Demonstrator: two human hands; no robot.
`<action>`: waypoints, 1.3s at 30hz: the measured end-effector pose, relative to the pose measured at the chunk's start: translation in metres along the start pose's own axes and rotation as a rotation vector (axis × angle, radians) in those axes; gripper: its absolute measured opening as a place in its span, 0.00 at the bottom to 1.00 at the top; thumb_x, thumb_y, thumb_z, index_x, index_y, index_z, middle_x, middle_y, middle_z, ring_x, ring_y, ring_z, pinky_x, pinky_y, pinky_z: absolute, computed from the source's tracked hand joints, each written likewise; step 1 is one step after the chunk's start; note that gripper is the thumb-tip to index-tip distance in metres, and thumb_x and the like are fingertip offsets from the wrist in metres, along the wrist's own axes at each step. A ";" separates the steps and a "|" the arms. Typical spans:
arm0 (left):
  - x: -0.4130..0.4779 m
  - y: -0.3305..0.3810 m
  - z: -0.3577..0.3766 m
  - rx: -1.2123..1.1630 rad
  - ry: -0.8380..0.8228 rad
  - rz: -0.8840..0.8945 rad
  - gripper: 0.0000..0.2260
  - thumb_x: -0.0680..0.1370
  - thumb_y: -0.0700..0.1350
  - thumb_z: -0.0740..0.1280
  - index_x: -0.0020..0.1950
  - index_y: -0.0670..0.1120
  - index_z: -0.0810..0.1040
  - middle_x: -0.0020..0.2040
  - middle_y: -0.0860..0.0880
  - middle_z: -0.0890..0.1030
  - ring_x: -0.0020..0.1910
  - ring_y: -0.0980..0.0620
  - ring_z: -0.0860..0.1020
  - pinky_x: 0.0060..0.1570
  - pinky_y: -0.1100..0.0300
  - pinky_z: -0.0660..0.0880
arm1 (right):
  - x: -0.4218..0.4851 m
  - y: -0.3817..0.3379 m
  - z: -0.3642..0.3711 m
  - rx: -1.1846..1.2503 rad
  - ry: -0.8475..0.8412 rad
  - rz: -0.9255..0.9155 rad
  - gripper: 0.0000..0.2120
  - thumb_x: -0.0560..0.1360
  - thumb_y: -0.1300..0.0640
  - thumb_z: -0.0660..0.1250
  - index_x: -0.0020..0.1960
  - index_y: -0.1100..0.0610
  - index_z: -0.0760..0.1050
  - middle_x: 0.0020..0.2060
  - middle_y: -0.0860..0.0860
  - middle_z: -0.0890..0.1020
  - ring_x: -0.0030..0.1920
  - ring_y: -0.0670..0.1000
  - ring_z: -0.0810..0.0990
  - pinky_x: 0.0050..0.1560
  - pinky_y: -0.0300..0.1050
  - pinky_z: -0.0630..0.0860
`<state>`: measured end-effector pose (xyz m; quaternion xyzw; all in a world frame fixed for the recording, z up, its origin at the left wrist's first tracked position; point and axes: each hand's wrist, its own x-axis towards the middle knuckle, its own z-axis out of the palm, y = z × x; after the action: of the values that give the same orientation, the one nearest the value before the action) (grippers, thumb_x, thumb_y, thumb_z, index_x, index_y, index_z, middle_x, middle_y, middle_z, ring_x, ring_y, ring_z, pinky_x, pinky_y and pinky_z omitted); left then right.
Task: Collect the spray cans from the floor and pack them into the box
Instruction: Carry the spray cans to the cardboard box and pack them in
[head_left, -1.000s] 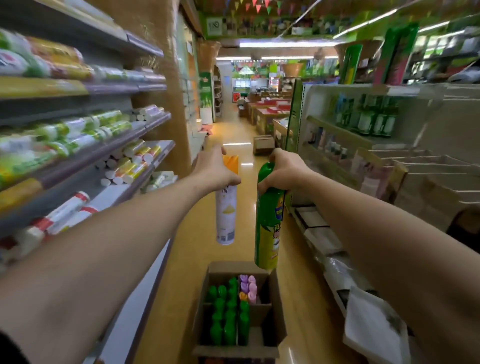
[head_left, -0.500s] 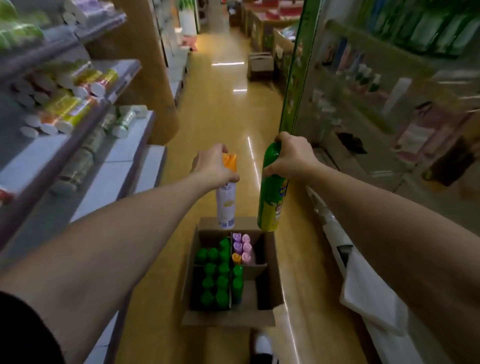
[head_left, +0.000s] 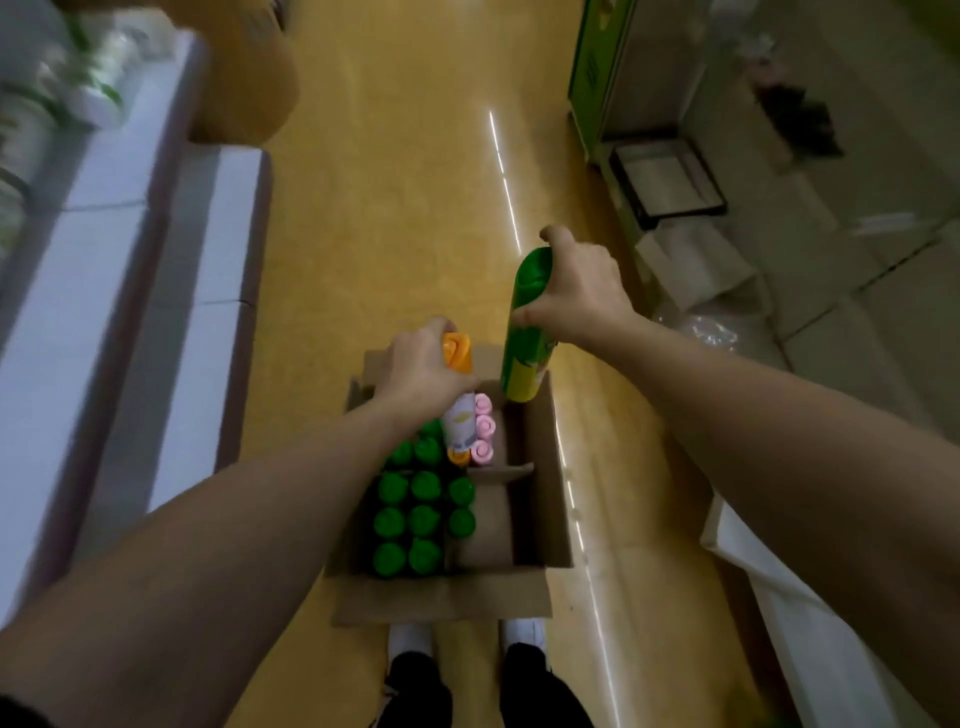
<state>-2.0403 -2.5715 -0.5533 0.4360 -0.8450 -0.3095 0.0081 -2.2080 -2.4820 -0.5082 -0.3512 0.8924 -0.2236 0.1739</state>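
An open cardboard box (head_left: 540, 499) stands on the yellow floor at my feet. Several green-capped cans (head_left: 423, 519) fill its left side, and pink-capped cans (head_left: 483, 426) stand at the far middle. My left hand (head_left: 418, 371) grips a white can with an orange cap (head_left: 460, 415) by the top, its lower end down among the packed cans. My right hand (head_left: 576, 288) grips a tall green and yellow can (head_left: 524, 358) near its cap, held above the box's far right corner.
White shelf bases (head_left: 156, 291) line the aisle on the left. On the right are a green shelf end (head_left: 597, 67), a dark-framed tray (head_left: 667, 182) and white sheets (head_left: 810, 613) on the floor. My shoes (head_left: 467, 636) stand just behind the box.
My view has tilted down onto the box. Both hands have dropped towards it, and the white can has gone from above the box down in among the packed cans.
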 end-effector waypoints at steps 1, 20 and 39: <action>0.010 -0.008 0.020 -0.013 -0.006 -0.008 0.24 0.69 0.53 0.79 0.60 0.52 0.75 0.49 0.49 0.78 0.48 0.47 0.76 0.41 0.55 0.69 | 0.010 0.012 0.016 0.006 0.000 0.010 0.50 0.62 0.47 0.84 0.76 0.52 0.61 0.57 0.54 0.75 0.58 0.56 0.75 0.49 0.54 0.83; 0.100 -0.106 0.280 -0.040 -0.145 0.182 0.25 0.69 0.44 0.78 0.62 0.52 0.71 0.56 0.48 0.76 0.54 0.44 0.77 0.50 0.48 0.75 | 0.083 0.180 0.205 0.075 0.101 0.081 0.47 0.63 0.49 0.82 0.75 0.52 0.62 0.62 0.55 0.76 0.61 0.54 0.74 0.59 0.52 0.79; 0.127 -0.157 0.388 0.546 -0.362 0.385 0.28 0.72 0.40 0.75 0.69 0.45 0.67 0.62 0.45 0.71 0.58 0.43 0.75 0.44 0.53 0.71 | 0.102 0.226 0.307 0.042 0.023 0.032 0.47 0.62 0.48 0.80 0.75 0.53 0.62 0.57 0.56 0.77 0.55 0.56 0.76 0.49 0.46 0.72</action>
<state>-2.1137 -2.5326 -0.9830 0.1935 -0.9506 -0.1381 -0.1998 -2.2592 -2.4912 -0.8997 -0.3304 0.8950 -0.2437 0.1744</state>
